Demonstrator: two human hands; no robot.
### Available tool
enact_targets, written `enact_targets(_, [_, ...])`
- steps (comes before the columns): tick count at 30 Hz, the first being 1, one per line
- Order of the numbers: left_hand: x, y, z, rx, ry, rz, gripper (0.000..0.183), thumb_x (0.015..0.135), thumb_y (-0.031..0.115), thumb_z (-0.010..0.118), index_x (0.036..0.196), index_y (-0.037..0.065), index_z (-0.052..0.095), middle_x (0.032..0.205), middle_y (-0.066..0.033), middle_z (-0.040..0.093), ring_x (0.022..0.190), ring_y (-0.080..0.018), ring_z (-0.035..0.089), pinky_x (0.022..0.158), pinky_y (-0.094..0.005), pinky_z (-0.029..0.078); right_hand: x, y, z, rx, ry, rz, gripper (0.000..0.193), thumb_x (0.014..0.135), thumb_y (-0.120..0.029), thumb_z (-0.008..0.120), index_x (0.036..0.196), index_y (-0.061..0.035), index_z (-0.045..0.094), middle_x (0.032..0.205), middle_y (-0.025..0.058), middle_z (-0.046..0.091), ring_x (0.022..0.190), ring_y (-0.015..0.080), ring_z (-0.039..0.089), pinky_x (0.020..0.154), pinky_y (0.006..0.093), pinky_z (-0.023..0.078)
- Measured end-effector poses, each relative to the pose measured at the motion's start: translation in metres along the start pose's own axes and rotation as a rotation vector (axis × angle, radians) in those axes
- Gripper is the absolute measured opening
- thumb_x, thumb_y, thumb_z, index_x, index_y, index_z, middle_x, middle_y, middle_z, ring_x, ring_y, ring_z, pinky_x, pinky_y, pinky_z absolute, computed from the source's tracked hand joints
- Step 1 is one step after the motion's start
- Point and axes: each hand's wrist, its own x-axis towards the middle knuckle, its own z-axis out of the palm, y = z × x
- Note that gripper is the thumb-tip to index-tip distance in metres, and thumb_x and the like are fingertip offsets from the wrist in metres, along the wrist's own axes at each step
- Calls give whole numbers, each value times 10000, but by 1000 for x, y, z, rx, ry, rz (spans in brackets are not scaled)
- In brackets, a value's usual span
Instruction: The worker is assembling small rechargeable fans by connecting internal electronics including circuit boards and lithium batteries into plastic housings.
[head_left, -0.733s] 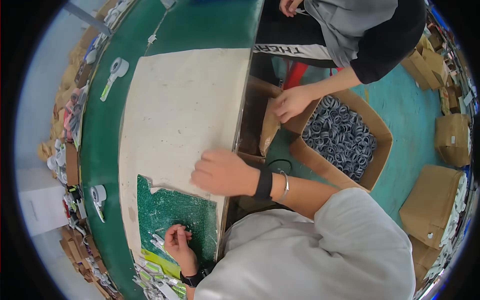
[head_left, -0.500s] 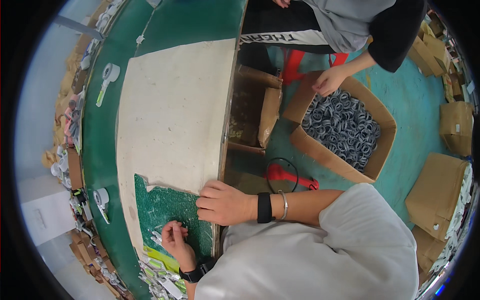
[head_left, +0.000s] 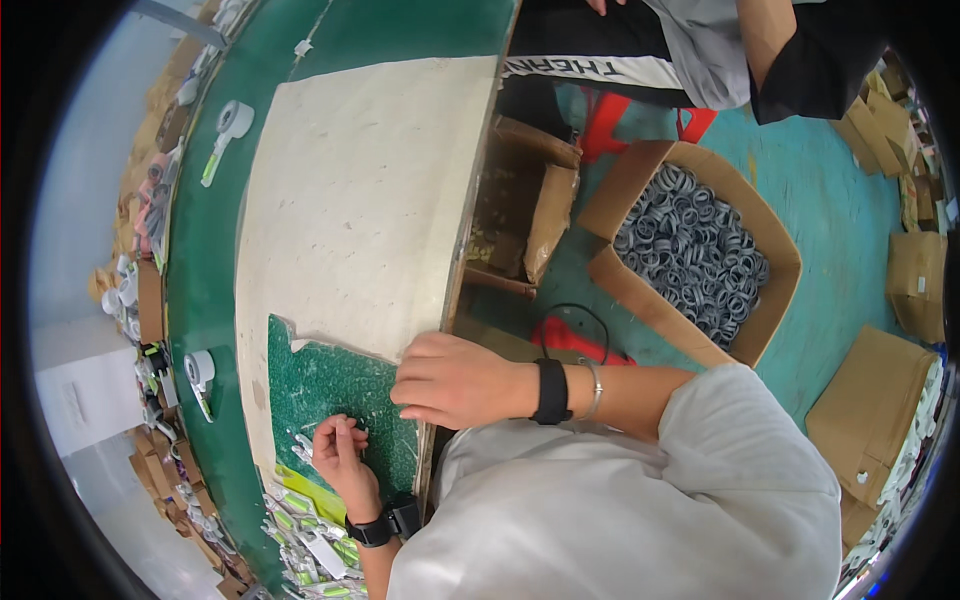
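My left hand (head_left: 342, 455) is over a worn green mat (head_left: 325, 375) at the near end of the table. Its thumb and fingers are pinched together, with a small dark bit showing at the tips that I cannot make out. At the table's right edge my right hand (head_left: 455, 380) rests with its fingers curled down and pressed together; whatever they hold is hidden. Beside my left wrist lies a heap of white and green plastic handle-shaped parts (head_left: 310, 535), with a lime-green sheet (head_left: 310, 492) at its upper end.
A pale board (head_left: 350, 200) covers much of the green table. Two white, round-headed parts, one farther (head_left: 232, 122) and one nearer (head_left: 199, 370), lie left of it. An open carton (head_left: 645, 310) of grey rings (head_left: 695, 250) stands on the floor. A co-worker (head_left: 700, 45) sits beyond.
The co-worker's hand has lifted away from the carton of grey rings. The whole view has shifted slightly. My hands keep nearly the same places and poses.
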Motion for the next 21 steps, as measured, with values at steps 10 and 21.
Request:
enact_targets(10, [2,1,-9,-101,-4,-66,90,838,85,560,886,9,558,730,-12,564,600,-68,545,527,-184,434,96,-69,-116,917,-86,-308,139,823,-175,543,841,-38,563,849,95,576,763,276,556,652,393,443])
enact_targets(21, [-1,-9,-13,-173,-54,-81,95,824,52,567,886,-18,552,713,-32,571,596,-82,557,539,-196,461,150,-115,-112,1396,-412,-497,132,824,-167,572,872,-44,582,955,147,604,875,256,587,800,341,472])
